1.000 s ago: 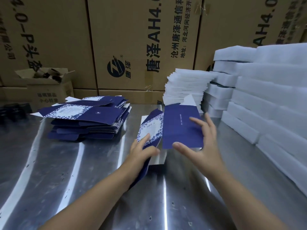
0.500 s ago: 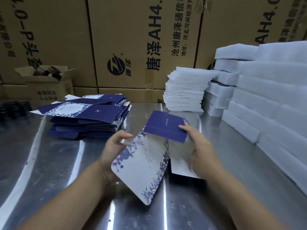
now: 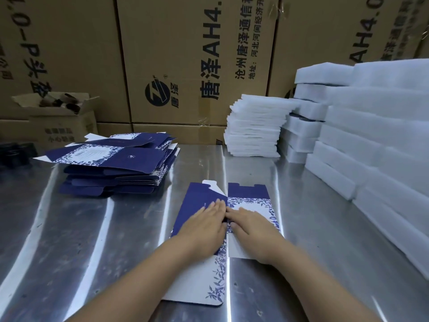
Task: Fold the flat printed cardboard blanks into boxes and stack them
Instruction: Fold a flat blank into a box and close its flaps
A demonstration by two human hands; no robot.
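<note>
Half a second earlier the blank was lifted; now it lay flat on the table. Left hand and right hand pressed it down side by side, fingers straight, gripping nothing.

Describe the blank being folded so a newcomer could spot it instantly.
On the steel table, right of the stack of blue blanks, one blank lies alone. Only this one has the left hand and right hand pressing it flat.

Left hand, right hand flat, palms down, side by side; fingers straight, forearms converging.
</note>
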